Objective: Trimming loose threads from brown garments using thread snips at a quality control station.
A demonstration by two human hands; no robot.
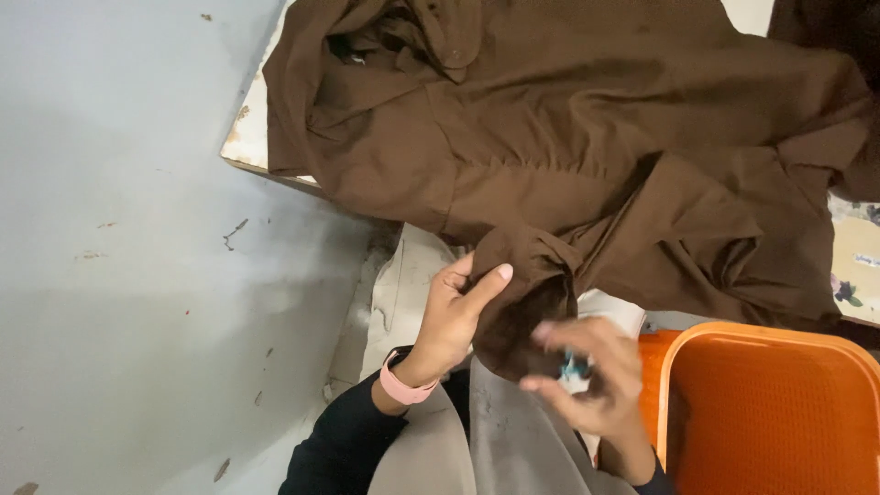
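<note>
A brown shirt (587, 137) lies spread and rumpled over a table (246, 137) whose chipped white edge shows at the upper left. One cuffed sleeve end (522, 293) hangs off the near edge, toward the person's lap — low enough for both hands to work on it without lifting the whole garment.

The left hand (454, 316) comes up from below, wrist bent back, with a pink wristband (403, 385) below it and a black sleeve (344, 445) behind that. Its thumb and forefinger are closed on the edge of the cuff, pinching the fabric and holding it steady; the other fingers curl behind the cloth. The pinch appears to keep the cuff taut and turned toward the head camera.

The right hand (591, 380) hovers just below and to the right of the cuff, palm turned inward, fingers loosely bent and blurred by motion. Something small and teal (575, 367) shows between the fingers, seemingly held there, though the blur makes it impossible to tell what it is or how firmly it is gripped.

An orange plastic basket (779, 412) with a mesh-patterned wall sits just beside the right forearm, within easy reach. Grey trousers (486, 440) cover the person's knees below the hands, and the pale grey floor (119, 275) fills the left side of the view.
</note>
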